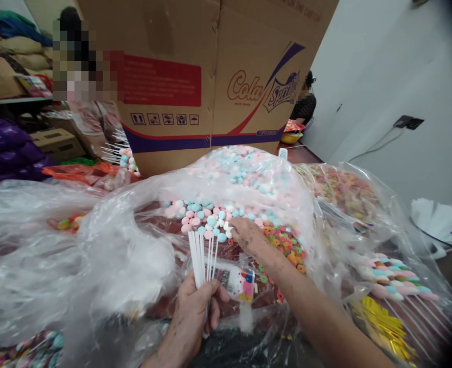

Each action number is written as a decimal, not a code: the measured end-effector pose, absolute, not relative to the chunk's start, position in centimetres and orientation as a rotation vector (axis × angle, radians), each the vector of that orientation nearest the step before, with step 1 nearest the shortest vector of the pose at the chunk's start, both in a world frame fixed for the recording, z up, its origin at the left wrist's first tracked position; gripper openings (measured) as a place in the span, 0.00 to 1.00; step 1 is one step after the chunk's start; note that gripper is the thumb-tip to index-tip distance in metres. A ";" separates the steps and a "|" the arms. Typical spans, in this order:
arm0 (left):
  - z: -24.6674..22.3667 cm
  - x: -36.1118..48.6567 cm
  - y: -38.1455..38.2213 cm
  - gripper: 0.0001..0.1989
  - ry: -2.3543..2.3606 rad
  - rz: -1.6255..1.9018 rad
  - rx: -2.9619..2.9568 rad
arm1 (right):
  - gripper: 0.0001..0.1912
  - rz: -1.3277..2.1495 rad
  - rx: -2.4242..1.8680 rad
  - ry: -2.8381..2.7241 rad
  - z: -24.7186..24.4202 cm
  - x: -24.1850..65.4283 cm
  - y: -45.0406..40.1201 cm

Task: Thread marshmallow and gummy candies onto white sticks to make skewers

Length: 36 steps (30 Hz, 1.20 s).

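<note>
The left hand (193, 302) is closed around a fan of white sticks (198, 260), their long axis running away from the body, far ends at the near edge of the loose candies (211, 221). The right hand (249, 237) is nearer those candies: its bent fingertips reach them just right of the sticks (whether they pinch one, I cannot tell).

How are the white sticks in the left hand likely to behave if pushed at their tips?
The white sticks stand straight above the left hand, so they are probably fairly stiff. They look thin, so likely light. Held well below their tips, they might splay when pushed.
</note>
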State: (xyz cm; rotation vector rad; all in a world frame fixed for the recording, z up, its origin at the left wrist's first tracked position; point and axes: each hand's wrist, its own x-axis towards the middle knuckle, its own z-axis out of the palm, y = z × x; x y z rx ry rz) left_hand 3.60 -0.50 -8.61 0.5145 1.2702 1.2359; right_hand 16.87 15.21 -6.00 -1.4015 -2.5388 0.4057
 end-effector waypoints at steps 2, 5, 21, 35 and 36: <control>-8.5 3.4 -0.7 0.12 1.247 1.222 0.502 | 0.07 0.438 -1.397 -2.563 -5.8 17.1 15.1; -8.3 3.2 -0.9 0.17 1.219 1.212 0.507 | 0.06 0.485 -1.387 -2.564 -5.6 17.8 14.7; -8.5 3.6 -0.3 0.23 1.210 1.287 0.433 | 0.09 0.157 -1.160 -2.592 -8.9 17.9 14.4; -8.5 3.5 -0.4 0.21 1.206 1.279 0.427 | 0.12 0.236 -1.179 -2.673 -6.5 17.3 13.2; -8.5 3.6 -0.4 0.21 1.215 1.276 0.433 | 0.12 0.220 -1.210 -2.661 -6.6 17.1 13.2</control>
